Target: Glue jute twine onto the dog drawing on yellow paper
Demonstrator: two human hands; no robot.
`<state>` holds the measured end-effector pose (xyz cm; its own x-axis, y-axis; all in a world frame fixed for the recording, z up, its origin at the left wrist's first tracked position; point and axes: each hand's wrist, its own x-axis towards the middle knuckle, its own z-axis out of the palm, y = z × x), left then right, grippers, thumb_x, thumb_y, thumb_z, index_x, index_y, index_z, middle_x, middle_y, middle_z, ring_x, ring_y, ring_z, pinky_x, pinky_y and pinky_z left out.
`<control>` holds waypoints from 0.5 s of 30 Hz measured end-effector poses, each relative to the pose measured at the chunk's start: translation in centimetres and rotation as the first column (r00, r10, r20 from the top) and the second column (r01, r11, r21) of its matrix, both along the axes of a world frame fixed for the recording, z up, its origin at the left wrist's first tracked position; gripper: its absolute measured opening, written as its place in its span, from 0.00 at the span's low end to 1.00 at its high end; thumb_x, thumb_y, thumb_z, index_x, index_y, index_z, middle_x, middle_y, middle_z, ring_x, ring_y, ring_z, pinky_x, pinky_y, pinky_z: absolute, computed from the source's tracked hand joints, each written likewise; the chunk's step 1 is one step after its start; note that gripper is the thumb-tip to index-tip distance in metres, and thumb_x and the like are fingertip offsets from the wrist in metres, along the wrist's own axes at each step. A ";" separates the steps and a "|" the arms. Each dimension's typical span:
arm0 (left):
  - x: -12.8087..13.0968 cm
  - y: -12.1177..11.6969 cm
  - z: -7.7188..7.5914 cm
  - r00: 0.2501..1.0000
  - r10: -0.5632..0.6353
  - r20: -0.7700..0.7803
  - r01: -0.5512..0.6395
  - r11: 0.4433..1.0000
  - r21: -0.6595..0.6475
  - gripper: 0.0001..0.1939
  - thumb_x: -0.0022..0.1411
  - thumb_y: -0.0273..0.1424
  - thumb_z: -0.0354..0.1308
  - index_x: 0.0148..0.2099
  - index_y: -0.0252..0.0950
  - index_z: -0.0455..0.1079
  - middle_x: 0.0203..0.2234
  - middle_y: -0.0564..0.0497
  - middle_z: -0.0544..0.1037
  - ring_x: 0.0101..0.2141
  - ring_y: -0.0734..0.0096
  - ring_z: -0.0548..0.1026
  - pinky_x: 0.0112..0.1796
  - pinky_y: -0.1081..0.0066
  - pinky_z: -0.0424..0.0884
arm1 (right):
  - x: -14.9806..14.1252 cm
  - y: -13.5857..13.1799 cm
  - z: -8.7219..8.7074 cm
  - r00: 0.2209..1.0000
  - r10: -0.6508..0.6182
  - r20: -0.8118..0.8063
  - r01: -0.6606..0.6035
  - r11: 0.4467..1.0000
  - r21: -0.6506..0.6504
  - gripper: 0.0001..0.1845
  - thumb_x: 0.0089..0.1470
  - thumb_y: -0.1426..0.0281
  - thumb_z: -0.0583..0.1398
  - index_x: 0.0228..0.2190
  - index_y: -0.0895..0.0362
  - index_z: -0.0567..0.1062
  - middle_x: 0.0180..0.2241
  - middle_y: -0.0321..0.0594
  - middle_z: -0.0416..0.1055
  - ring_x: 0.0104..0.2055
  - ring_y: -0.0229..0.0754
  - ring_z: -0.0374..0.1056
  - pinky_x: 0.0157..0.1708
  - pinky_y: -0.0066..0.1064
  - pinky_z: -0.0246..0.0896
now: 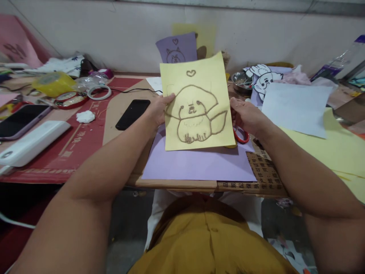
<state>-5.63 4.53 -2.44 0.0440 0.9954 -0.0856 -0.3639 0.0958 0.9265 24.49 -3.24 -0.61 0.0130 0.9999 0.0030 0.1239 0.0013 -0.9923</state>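
Note:
Both my hands hold up a yellow sheet point(196, 104) with a brown outline drawing of a fluffy animal and a small heart above it. My left hand point(156, 110) pinches the sheet's left edge, thumb on the front. On the right edge, my right hand point(246, 116) grips the sheet. The sheet stands tilted above a lilac sheet point(196, 163) that lies flat on a cardboard board point(268, 179). Red scissor handles point(242, 136) show just below my right hand.
A black phone point(132, 113) lies left of my left hand. Further left are a white power bank point(31, 142), another phone point(21, 118), a tape ring point(99, 92) and a yellow container point(54, 83). Paper sheets point(296, 108), a metal bowl point(241, 80) and a white cut-out point(264, 78) lie right.

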 end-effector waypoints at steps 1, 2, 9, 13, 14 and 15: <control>-0.2 0.1 0.3 1.000 0.008 0.014 -0.008 1.000 0.005 0.14 0.74 0.31 0.62 0.57 0.33 0.79 0.46 0.40 0.90 0.61 0.45 0.84 0.63 0.48 0.82 | 0.1 0.2 0.2 1.000 0.007 -0.016 -0.007 1.000 -0.007 0.21 0.72 0.54 0.65 0.30 0.54 0.79 0.27 0.39 0.77 0.23 0.36 0.68 0.22 0.28 0.63; -0.5 0.2 0.7 1.000 0.011 0.024 -0.012 1.000 0.014 0.14 0.76 0.33 0.60 0.58 0.34 0.78 0.47 0.42 0.90 0.64 0.47 0.82 0.65 0.49 0.81 | 0.4 0.4 0.4 1.000 -0.010 -0.008 0.010 1.000 0.007 0.19 0.72 0.58 0.64 0.31 0.54 0.79 0.28 0.39 0.77 0.24 0.35 0.67 0.22 0.27 0.61; -2.8 0.6 2.7 0.997 -0.010 0.083 -0.001 0.992 0.126 0.12 0.79 0.35 0.54 0.56 0.40 0.77 0.42 0.58 0.91 0.69 0.57 0.75 0.72 0.51 0.73 | 3.2 1.5 0.1 0.759 -0.250 0.602 0.134 0.964 0.230 0.05 0.62 0.73 0.66 0.37 0.58 0.85 0.33 0.42 0.83 0.33 0.42 0.76 0.35 0.33 0.68; -3.0 0.9 2.2 1.000 -0.013 0.021 0.010 0.992 0.126 0.13 0.78 0.34 0.56 0.57 0.39 0.77 0.46 0.55 0.91 0.72 0.56 0.71 0.73 0.50 0.72 | 3.3 1.5 -0.2 0.447 -0.142 0.883 0.036 0.989 0.141 0.08 0.61 0.73 0.67 0.39 0.59 0.89 0.40 0.49 0.86 0.44 0.51 0.80 0.48 0.39 0.72; -2.9 0.9 1.9 1.000 -0.012 0.002 0.012 0.992 0.123 0.12 0.77 0.34 0.57 0.57 0.38 0.77 0.47 0.54 0.91 0.72 0.54 0.72 0.73 0.49 0.72 | 3.1 1.5 -0.4 0.383 -0.108 0.917 0.022 0.994 0.108 0.09 0.61 0.72 0.67 0.41 0.59 0.89 0.42 0.51 0.86 0.46 0.53 0.81 0.49 0.40 0.72; -2.7 0.9 1.6 1.000 -0.006 -0.014 0.008 0.993 0.116 0.12 0.76 0.34 0.59 0.56 0.38 0.78 0.47 0.53 0.91 0.72 0.52 0.73 0.73 0.49 0.73 | 2.9 1.5 -0.6 0.329 -0.082 0.941 0.017 0.997 0.081 0.10 0.62 0.72 0.67 0.42 0.59 0.89 0.44 0.52 0.87 0.47 0.54 0.81 0.49 0.40 0.72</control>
